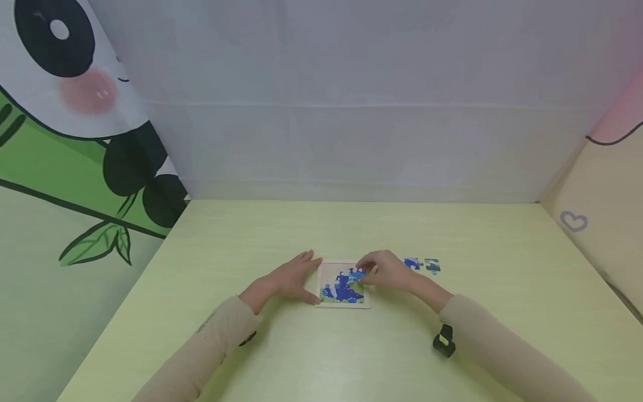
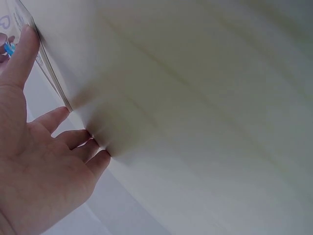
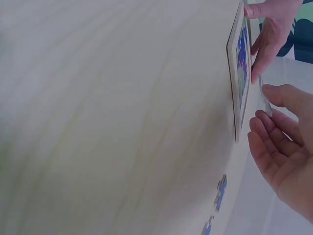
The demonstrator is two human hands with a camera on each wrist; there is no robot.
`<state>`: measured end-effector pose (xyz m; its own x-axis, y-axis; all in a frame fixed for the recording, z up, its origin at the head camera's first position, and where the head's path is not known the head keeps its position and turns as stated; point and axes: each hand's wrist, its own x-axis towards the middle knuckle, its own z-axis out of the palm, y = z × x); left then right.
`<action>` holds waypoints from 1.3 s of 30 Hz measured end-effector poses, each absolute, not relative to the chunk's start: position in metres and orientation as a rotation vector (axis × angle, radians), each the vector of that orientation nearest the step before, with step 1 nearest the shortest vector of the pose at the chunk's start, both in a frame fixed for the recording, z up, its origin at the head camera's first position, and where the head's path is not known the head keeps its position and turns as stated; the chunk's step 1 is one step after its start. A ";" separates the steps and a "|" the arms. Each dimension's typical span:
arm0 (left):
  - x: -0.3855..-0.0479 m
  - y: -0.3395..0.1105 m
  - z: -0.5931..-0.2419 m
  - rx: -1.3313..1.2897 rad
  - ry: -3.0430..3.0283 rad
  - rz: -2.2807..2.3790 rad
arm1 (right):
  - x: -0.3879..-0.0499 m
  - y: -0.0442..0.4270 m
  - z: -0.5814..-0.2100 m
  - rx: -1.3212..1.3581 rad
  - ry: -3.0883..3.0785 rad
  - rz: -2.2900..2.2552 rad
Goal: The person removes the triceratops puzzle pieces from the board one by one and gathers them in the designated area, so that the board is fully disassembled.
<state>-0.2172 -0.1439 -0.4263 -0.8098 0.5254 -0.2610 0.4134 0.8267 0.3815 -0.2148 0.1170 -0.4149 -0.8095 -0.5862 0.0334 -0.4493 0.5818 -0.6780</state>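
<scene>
My puzzle tray [image 1: 342, 306] lies flat on the counter [image 1: 346, 357], a little below mid-view toward 6 o'clock. My left hand [image 1: 291, 279] is spread at its 9 o'clock side, thumb against the 8 o'clock corner and forefinger at the 10 o'clock corner. I judge the tray stiff, thin and light enough to skid, so those 2 rim corners are a sound place to brace it.

My right hand [image 1: 389, 272], by the tray's 2 o'clock corner, pinches a thin puzzle piece [image 3: 265, 101] between thumb and fingertips; its printed face I can't make out. It looks rigid and nearly weightless, perhaps slick on its face, so I'd hold it by opposite edges and spare the narrow tabs, which could chip.

2 loose pieces [image 1: 413, 263] lie past my right hand, between 2 and 3 o'clock from the tray, apart and within easy pinching.
</scene>
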 end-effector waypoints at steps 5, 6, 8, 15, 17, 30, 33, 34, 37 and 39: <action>-0.216 -0.145 -0.426 0.708 2.656 0.442 | -0.212 0.141 -0.416 -0.862 2.680 -0.987; -0.216 -0.145 -0.426 0.710 2.656 0.446 | -0.212 0.146 -0.417 -0.862 2.693 -0.977; -0.216 -0.145 -0.427 0.717 2.655 0.454 | -0.211 0.157 -0.420 -0.849 2.702 -0.977; -0.216 -0.147 -0.428 0.711 2.659 0.451 | -0.208 0.186 -0.430 -0.822 2.694 -0.968; -0.215 -0.147 -0.427 0.705 2.655 0.460 | -0.208 0.189 -0.432 -0.833 2.708 -0.952; -0.216 -0.146 -0.428 0.698 2.649 0.468 | -0.208 0.193 -0.438 -0.859 2.774 -0.914; -0.216 -0.146 -0.428 0.698 2.651 0.468 | -0.209 0.195 -0.439 -0.914 2.765 -0.954; -0.216 -0.146 -0.428 0.698 2.652 0.467 | -0.208 0.195 -0.439 -0.929 2.762 -0.969; -0.217 -0.146 -0.429 0.696 2.654 0.461 | -0.208 0.196 -0.439 -1.003 2.757 -1.008; -0.217 -0.146 -0.429 0.696 2.655 0.453 | -0.208 0.197 -0.440 -1.023 2.756 -1.016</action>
